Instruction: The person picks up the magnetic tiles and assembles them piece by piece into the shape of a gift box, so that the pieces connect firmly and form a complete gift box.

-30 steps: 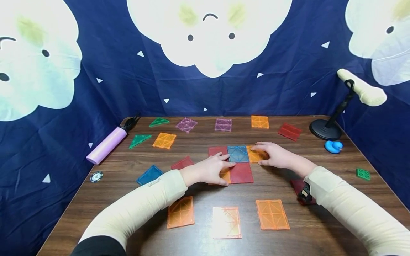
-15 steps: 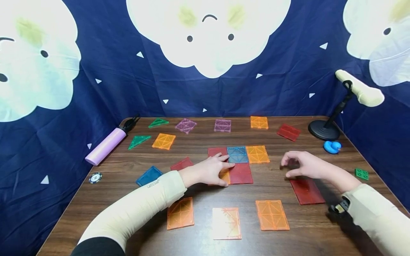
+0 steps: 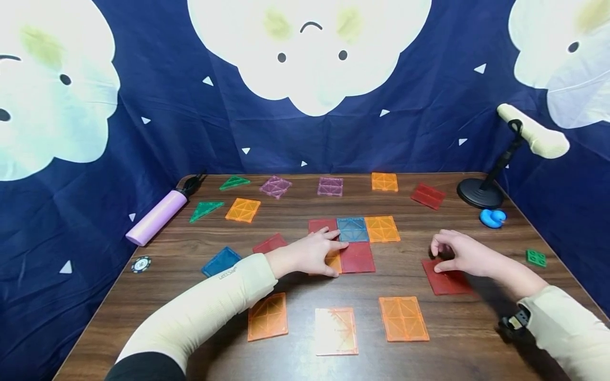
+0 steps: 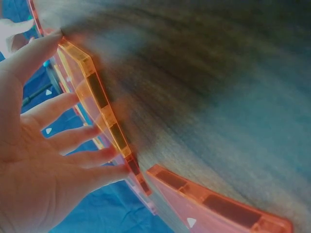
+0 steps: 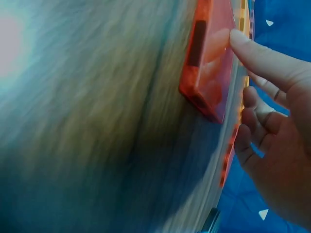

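Left hand, fingers flat, is pressing the joined tile cluster steady; right hand, fingers curled, is pinching a loose red tile off the table.

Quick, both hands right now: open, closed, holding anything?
Left hand: open, fingers flat on the joined tiles.
Right hand: fingers curled, pinching the red tile.

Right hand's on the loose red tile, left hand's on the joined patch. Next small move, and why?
Probably slide the red tile left toward the joined tiles. The right hand touches it with bent fingers, it lies flat and apart, and the left hand rests on the patch.
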Available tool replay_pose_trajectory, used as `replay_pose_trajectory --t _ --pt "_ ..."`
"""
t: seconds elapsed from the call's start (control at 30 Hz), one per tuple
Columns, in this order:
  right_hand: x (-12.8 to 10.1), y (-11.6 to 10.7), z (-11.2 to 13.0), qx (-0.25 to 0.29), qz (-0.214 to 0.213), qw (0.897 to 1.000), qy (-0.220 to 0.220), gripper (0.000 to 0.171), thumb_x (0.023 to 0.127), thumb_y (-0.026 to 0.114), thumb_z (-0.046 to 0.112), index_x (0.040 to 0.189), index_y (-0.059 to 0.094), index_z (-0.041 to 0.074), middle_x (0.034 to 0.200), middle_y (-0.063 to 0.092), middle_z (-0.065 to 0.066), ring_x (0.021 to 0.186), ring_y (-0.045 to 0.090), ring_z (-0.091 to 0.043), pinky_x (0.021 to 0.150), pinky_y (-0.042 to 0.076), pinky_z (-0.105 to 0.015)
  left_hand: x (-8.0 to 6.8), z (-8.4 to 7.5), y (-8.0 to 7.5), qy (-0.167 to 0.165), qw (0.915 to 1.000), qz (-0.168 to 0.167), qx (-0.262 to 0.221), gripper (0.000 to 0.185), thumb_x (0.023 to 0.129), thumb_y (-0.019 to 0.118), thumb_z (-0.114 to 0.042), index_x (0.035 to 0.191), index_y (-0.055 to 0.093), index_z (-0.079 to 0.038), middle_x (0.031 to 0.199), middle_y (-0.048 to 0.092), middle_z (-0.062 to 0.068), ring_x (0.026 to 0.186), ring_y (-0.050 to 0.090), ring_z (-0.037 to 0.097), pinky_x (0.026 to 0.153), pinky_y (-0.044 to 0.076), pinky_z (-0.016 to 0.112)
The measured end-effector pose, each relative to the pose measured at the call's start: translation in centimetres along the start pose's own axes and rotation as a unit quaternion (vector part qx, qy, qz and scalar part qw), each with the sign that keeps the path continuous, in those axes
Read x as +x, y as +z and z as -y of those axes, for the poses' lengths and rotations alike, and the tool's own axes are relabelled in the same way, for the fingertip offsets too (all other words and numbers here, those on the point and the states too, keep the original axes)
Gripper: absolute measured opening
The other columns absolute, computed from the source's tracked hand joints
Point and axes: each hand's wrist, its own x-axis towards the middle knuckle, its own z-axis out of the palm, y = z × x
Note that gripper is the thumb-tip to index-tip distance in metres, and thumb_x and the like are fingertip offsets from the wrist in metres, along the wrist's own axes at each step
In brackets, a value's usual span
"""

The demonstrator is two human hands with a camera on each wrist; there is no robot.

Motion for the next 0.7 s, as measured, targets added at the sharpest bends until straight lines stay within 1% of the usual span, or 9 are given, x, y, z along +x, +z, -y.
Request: replay_pose_trajectory --t 0.13,0.2,0.27,0.37,0.47,0.53,0.6,0.7 --pt "0.8 0.3 0.5 -0.003 0.013 1.0 0.014 0.026 0.084 0.085 0.022 0.093 0.061 0.018 0.088 0.052 0.006 0.08 0.049 -0.012 0.068 0.044 -0.029 -0.1 0.0 0.0 -0.002 1.0 -0.001 0.002 0.077 0.088 0.079 -0.043 0.154 0.048 -0.019 0.164 0.029 0.015 0.15 0.022 0.044 0.116 0.025 0.062" --pt "0.6 0.4 0.8 -0.004 0.012 1.0 0.013 0.025 0.085 0.085 0.025 0.097 0.064 0.018 0.091 0.053 0.006 0.081 0.049 -0.012 0.07 0.045 -0.03 -0.1 0.0 0.1 -0.003 1.0 0.0 0.001 0.077 0.088 0.079 -0.043 0.154 0.048 -0.019 0.164 0.029 0.015 0.15 0.021 0.044 0.116 0.024 0.062" --pt "0.2 0.5 1.0 -0.007 0.008 1.0 0.011 0.031 0.083 0.086 0.03 0.103 0.066 0.018 0.096 0.054 0.005 0.086 0.051 -0.013 0.073 0.046 -0.032 -0.1 0.0 0.1 -0.003 1.0 0.001 0.0 0.076 0.089 0.079 -0.042 0.154 0.048 -0.019 0.164 0.029 0.015 0.15 0.021 0.044 0.116 0.025 0.062" --pt "-0.8 0.6 1.3 -0.009 -0.001 1.0 -0.005 0.05 0.076 0.091 0.035 0.116 0.067 0.017 0.109 0.056 0.003 0.099 0.051 -0.018 0.081 0.047 -0.039 0.0 0.0 0.1 -0.004 1.0 0.002 0.001 0.075 0.089 0.078 -0.042 0.154 0.048 -0.019 0.164 0.029 0.015 0.15 0.021 0.044 0.116 0.024 0.061" --pt "-1.6 0.6 1.5 -0.009 0.013 1.0 -0.012 0.064 0.071 0.094 0.034 0.126 0.065 0.019 0.12 0.057 0.001 0.108 0.049 -0.023 0.086 0.046 -0.045 0.0 0.0 0.1 -0.001 1.0 0.004 0.003 0.074 0.09 0.078 -0.042 0.154 0.049 -0.019 0.164 0.029 0.016 0.15 0.022 0.045 0.116 0.025 0.061" --pt "-1.8 0.6 1.6 -0.011 0.026 0.999 -0.016 0.067 0.071 0.094 0.032 0.129 0.063 0.02 0.122 0.057 0.0 0.11 0.048 -0.024 0.086 0.047 -0.046 0.0 0.0 0.1 0.0 1.0 0.004 0.002 0.074 0.09 0.078 -0.041 0.154 0.049 -0.019 0.164 0.029 0.016 0.149 0.022 0.045 0.116 0.025 0.061" --pt "-1.6 0.7 1.7 -0.017 0.035 0.999 -0.01 0.065 0.071 0.093 0.029 0.128 0.064 0.02 0.121 0.057 0.0 0.109 0.049 -0.024 0.086 0.048 -0.047 0.0 0.0 0.1 0.001 1.0 0.004 0.002 0.074 0.09 0.078 -0.041 0.154 0.049 -0.019 0.164 0.029 0.016 0.149 0.022 0.045 0.116 0.025 0.061" --pt "-1.0 1.1 2.2 -0.03 0.029 0.999 -0.013 0.06 0.071 0.093 0.026 0.125 0.066 0.021 0.12 0.058 0.001 0.108 0.051 -0.023 0.086 0.049 -0.047 -0.1 -0.1 0.0 -0.002 1.0 0.004 0.002 0.074 0.09 0.078 -0.041 0.154 0.048 -0.019 0.164 0.028 0.016 0.15 0.021 0.045 0.116 0.025 0.062"
